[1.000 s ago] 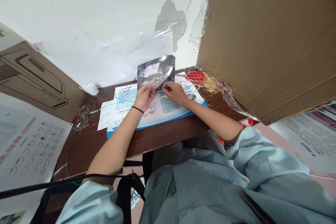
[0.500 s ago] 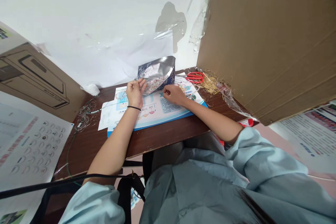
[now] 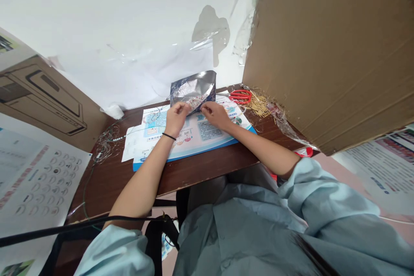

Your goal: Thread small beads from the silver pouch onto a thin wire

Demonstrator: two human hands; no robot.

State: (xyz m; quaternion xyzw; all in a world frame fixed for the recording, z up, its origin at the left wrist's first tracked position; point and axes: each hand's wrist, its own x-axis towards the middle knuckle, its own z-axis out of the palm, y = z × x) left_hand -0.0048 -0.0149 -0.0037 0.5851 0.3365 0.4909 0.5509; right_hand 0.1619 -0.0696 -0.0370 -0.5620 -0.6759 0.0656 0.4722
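An open silver-lined pouch [image 3: 207, 81] with a dark patterned outside leans near the wall, with small pale and coloured beads [image 3: 195, 100] inside. Just in front of its lower left part, my left hand [image 3: 176, 119] is closed with thumb and fingertips together. My right hand [image 3: 217, 115] is also closed in a pinch, at the pouch's lower right. Whatever is between the fingertips of either hand is too small to make out. Under both hands lies a printed blue-and-white sheet [image 3: 155, 148]. A thin thread [image 3: 142, 130] with white beads runs from the left side toward my left hand.
Red-handled scissors [image 3: 239, 96] and a pile of thin golden sticks [image 3: 260, 105] lie to the right. Tangled clear line [image 3: 108, 140] is on the left of the brown table [image 3: 200, 164]. Cardboard boxes [image 3: 323, 51] border the right and left. A black cable [image 3: 80, 223] crosses over my left arm.
My left hand has moved right and slightly down, closer to my right hand, and its raised fingers have drawn together. My right hand has shifted only slightly.
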